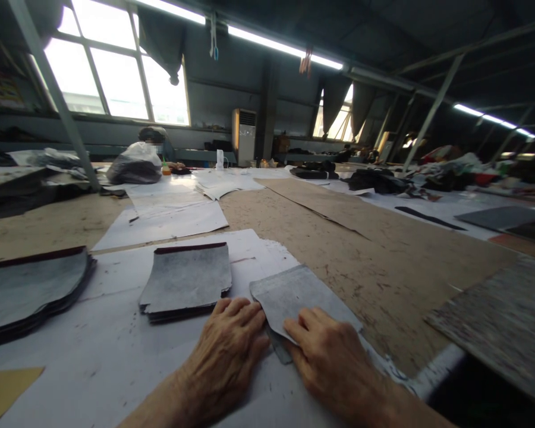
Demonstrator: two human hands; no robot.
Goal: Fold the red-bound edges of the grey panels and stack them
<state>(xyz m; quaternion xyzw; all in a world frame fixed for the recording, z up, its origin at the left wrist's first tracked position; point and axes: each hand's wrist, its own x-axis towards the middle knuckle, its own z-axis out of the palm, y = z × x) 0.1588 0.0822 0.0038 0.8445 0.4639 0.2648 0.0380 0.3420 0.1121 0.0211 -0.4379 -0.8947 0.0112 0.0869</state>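
A grey leather-like piece (303, 297) lies at a slant on the white paper in front of me, its near left corner lifted a little. My right hand (334, 351) grips its near edge, fingers bent on top and the thumb low at the edge. At its left side is my left hand (232, 348), fingers curled and pressed together against the edge, the fingertips partly hidden. Under the near corner, between the hands, a darker grey strip (280, 348) shows. Left of it sits a stack of similar grey pieces (189, 279) with a dark red far edge.
A larger stack of grey pieces (31, 285) lies at far left, a tan sheet (9, 389) nearer. White paper (93, 351) covers the near brown table (361, 261). At right is a mottled felt-like slab (499, 321) beside a dark gap. A person (154, 139) is beyond a plastic bag (136, 163).
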